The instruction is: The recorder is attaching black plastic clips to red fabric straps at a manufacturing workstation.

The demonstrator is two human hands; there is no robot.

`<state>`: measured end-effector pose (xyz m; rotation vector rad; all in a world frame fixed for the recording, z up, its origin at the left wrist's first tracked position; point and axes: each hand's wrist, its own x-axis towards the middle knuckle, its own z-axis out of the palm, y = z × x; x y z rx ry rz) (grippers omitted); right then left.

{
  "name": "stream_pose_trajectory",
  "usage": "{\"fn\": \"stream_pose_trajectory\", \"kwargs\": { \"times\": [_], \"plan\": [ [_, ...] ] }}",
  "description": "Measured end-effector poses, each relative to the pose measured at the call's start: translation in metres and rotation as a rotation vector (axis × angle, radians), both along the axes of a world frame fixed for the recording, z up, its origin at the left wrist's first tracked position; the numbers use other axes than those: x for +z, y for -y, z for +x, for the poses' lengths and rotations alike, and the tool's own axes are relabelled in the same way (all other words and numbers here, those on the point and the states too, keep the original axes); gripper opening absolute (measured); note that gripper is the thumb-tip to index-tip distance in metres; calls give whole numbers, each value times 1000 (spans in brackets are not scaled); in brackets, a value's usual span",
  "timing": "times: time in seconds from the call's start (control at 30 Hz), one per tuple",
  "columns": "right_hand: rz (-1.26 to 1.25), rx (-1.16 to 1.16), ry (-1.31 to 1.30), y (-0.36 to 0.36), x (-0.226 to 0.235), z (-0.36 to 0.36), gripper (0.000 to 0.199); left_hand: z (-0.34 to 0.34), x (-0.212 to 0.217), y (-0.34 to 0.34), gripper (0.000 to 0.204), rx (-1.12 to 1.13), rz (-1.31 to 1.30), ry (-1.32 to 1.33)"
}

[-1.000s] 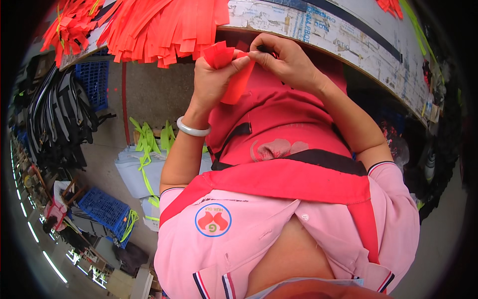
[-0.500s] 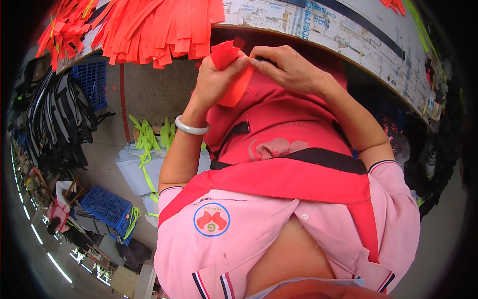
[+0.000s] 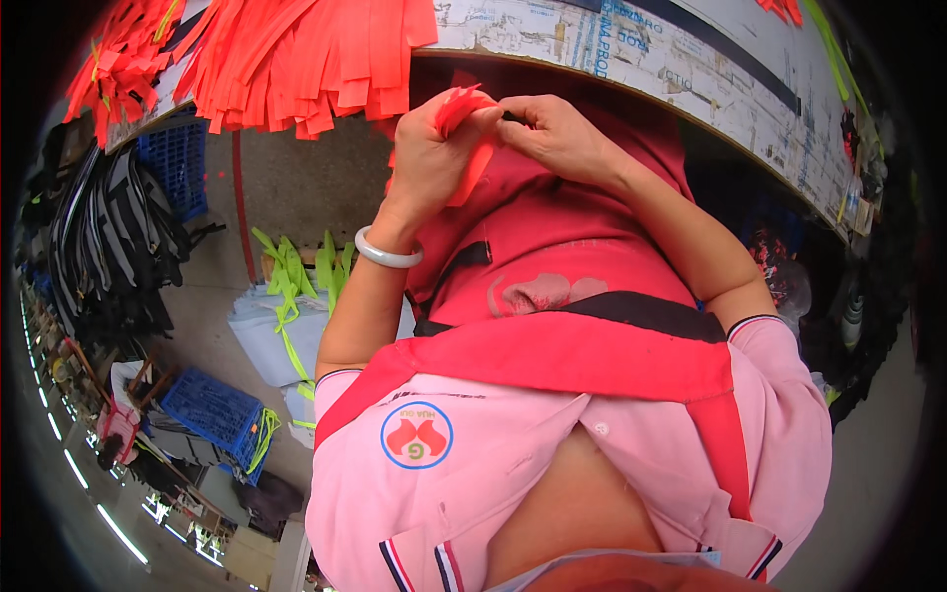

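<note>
My left hand (image 3: 431, 148) is closed round a folded bright orange-red fabric strip (image 3: 478, 170). One end of it sticks up above the thumb and the other hangs below the fist, in front of my red apron (image 3: 562, 237). Against the left thumb, the fingertips of my right hand (image 3: 564, 138) are pinched together. Something dark shows between that thumb and forefinger, too small to tell whether it is an object or shadow. A thick bundle of similar orange-red strips (image 3: 316, 69) hangs over the table's near edge, just beyond my left hand.
The worn white tabletop (image 3: 552, 39) runs across the far side. Another orange-red bundle (image 3: 118, 74) lies at far left. Below stand a blue crate (image 3: 212, 409), black and grey straps (image 3: 113, 237), and pale sheets (image 3: 261, 335) with yellow-green strips (image 3: 286, 271).
The strip's upper end has tilted and folded down toward the left thumb, and less of its lower part shows. My left hand has turned slightly; both hands remain close together.
</note>
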<state>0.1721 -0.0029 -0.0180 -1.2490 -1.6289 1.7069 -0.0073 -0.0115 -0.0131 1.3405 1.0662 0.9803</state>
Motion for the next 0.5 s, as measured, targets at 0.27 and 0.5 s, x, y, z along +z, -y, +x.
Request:
{"fn": "stream_pose_trajectory", "kwargs": {
  "times": [0.27, 0.5],
  "plan": [
    [116, 218, 113, -4, 18, 7, 27, -5, 2, 5, 13, -38, -137, -15],
    [-390, 78, -160, -12, 11, 35, 27, -10, 3, 3, 10, 167, 40, 18]
  ]
}}
